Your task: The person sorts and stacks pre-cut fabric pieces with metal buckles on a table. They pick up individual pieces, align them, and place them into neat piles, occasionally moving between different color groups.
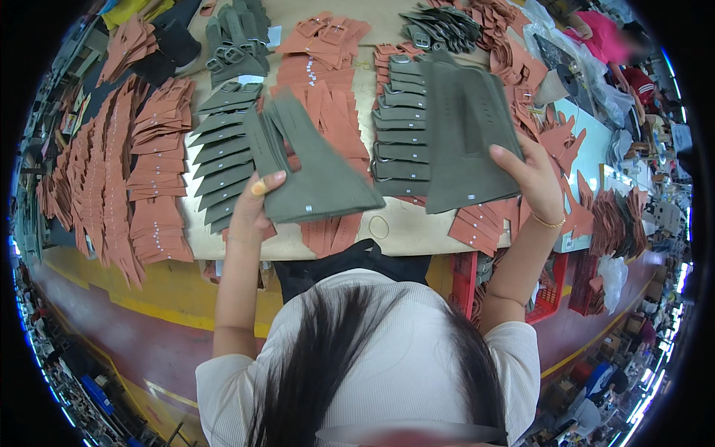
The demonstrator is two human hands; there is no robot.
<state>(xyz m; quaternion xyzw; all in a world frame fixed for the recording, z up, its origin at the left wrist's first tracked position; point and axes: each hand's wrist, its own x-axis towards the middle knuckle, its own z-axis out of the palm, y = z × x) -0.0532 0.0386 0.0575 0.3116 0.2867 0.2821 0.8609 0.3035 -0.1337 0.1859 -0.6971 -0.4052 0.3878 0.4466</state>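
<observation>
In my left hand [255, 203], thumb on top, is a bundle of dark green cut leather-like pieces [320, 182], blurred at its upper edge and tilted over the table. My right hand [538, 179] grips the right edge of a second stack of wider dark green panels [465, 141], marked with a row of small holes or slits. The fingers beneath both stacks are mostly hidden. Close to the left bundle lies an overlapping row of green pieces [223, 160] with small white labels. Another such green row [401, 138] lies just left of the right-hand stack.
Orange-brown pieces [159, 179] lie in overlapping rows at the left. More orange-brown strips [320, 89] run down the middle. Green buckled straps [237, 45] are piled at the back. A rubber band [379, 227] lies near the front edge. Below the table stands a red crate [550, 290].
</observation>
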